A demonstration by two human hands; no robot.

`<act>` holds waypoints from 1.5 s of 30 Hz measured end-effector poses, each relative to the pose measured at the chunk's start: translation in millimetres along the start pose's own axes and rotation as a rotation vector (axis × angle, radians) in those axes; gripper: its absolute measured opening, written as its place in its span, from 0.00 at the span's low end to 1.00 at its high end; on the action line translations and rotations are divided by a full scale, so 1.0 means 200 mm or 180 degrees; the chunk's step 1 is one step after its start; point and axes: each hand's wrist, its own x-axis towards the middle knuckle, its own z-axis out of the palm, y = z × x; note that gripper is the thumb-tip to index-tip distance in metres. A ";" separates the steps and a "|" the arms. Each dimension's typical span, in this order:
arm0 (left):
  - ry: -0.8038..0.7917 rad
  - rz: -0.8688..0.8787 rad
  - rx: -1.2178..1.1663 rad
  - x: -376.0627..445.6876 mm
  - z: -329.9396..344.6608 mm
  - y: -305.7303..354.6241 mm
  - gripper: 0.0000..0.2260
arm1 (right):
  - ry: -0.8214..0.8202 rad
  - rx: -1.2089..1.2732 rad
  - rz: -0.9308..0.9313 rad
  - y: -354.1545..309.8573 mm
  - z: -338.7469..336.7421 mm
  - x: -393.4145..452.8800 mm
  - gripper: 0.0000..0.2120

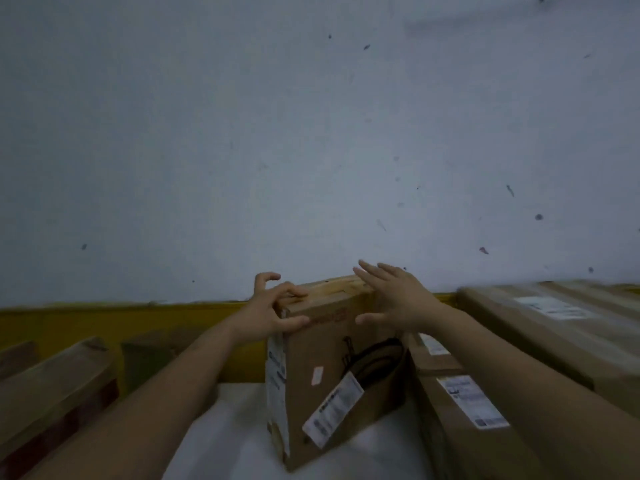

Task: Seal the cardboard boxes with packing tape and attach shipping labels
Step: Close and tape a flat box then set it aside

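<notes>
At the middle of the white table (221,427), a cardboard box (332,375) stands on end, held at its top.

Stiff and likely light — it looks easy to tip, so the top corners seem the place to take it. Left hand (268,311) grips the top left corner, fingers curled over the edge; right hand (394,301) is spread flat, fingers straight, by the top right. Labels (334,408) are blurred — no tape roll shows, and more boxes (540,327) at right are cut off.

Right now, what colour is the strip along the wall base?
Yellow strip, clearest in the head view.
</notes>
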 end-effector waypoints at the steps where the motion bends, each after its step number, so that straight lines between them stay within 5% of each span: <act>1: -0.0052 0.0161 0.0061 0.01 -0.04 0.01 0.25 | -0.0177 -0.0131 -0.0024 0.04 0.00 0.02 0.48; 5: -0.0459 0.0564 0.0324 0.07 -0.14 0.06 0.26 | -0.0306 -0.0310 -0.0135 0.08 0.05 0.04 0.47; 9: -0.1234 -0.0124 0.1818 0.07 -0.21 0.04 0.44 | -0.0014 -0.0480 -0.0315 -0.10 0.17 0.04 0.40; 11: -0.1147 -0.0311 0.2809 0.07 -0.16 0.03 0.51 | 0.0017 -0.0592 -0.0311 -0.23 0.20 0.09 0.37; 13: -0.0938 -0.0387 0.3023 0.07 -0.08 0.02 0.57 | 0.0104 -0.0735 -0.0209 -0.34 0.22 0.14 0.36; 18: -0.0427 -0.0146 0.2909 0.06 -0.02 -0.07 0.54 | 0.0118 -0.0003 -0.0359 -0.28 0.11 0.12 0.32; 22: -0.0558 0.0050 0.2679 0.03 -0.08 -0.12 0.50 | -0.0044 0.1593 0.0617 -0.02 0.01 0.14 0.36; 29: -0.0110 -0.0644 0.2429 0.10 -0.01 -0.04 0.45 | -0.0364 0.2641 0.1060 -0.04 0.03 0.09 0.21; 32: -0.0059 -0.0499 0.1061 0.08 0.15 0.12 0.37 | -0.0405 0.2530 0.1589 -0.05 0.04 0.10 0.32; 35: -0.0377 -0.0266 0.0297 0.08 0.36 0.38 0.33 | -0.0320 0.2499 0.1715 -0.01 0.07 0.09 0.31; 40: 0.0840 -0.0079 0.0879 0.25 0.61 0.48 0.24 | -0.0188 0.3603 0.1719 0.06 0.17 0.07 0.22; 45: 0.1261 0.0207 0.0802 0.25 0.66 0.43 0.20 | -0.0220 0.3919 0.1673 0.12 0.24 0.11 0.19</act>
